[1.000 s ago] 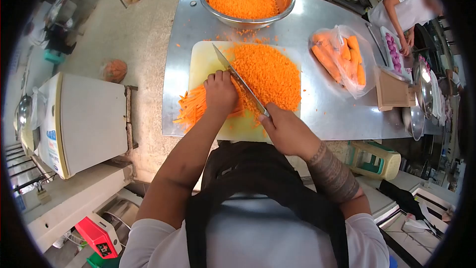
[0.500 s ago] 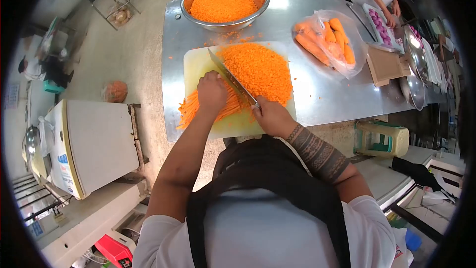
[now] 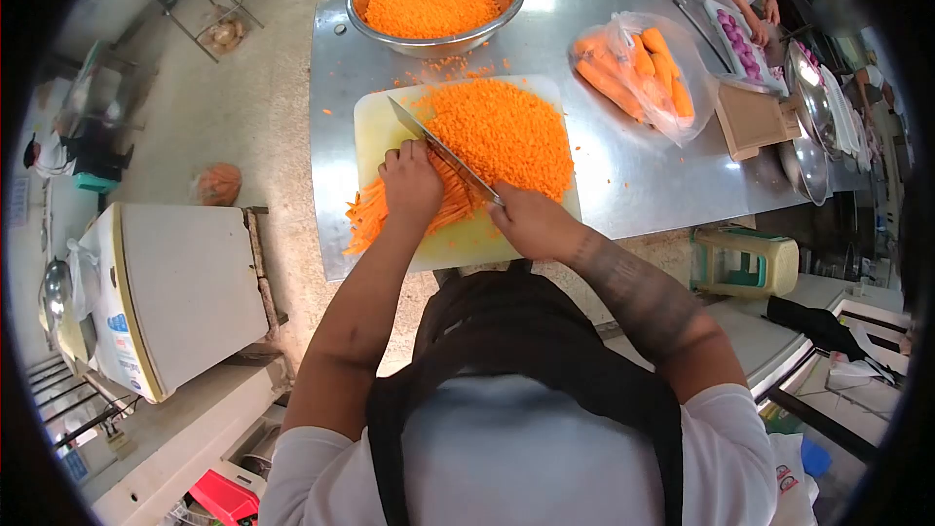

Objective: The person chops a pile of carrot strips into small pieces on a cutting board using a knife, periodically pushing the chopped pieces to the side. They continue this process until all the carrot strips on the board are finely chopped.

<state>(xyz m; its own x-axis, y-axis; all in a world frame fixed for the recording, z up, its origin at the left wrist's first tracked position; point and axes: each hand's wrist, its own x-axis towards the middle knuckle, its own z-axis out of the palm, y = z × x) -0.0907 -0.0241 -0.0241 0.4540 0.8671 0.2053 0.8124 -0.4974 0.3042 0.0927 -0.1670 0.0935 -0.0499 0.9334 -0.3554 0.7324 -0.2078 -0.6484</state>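
Note:
My right hand (image 3: 534,222) grips the handle of a kitchen knife (image 3: 440,148), its blade slanting to the upper left across the cutting board (image 3: 467,251). Close beside the blade, my left hand (image 3: 411,180) has its fingers curled over a bundle of carrot strips (image 3: 364,216) and presses them to the board. The strips fan out to the left and below that hand. On the blade's far side lies a large heap of diced carrot (image 3: 506,131). The undersides of my left fingers are hidden.
A steel bowl (image 3: 438,45) of diced carrot stands behind the board, with scraps around it. A plastic bag of whole carrots (image 3: 638,78) lies to the right. Farther right are a cardboard box (image 3: 750,122) and another person's hands (image 3: 760,24) over a tray of purple onions (image 3: 742,49).
The view has shifted slightly. The knife stays at the edge between strips and diced heap, and my right forearm is blurred by motion. Both hands keep their hold.

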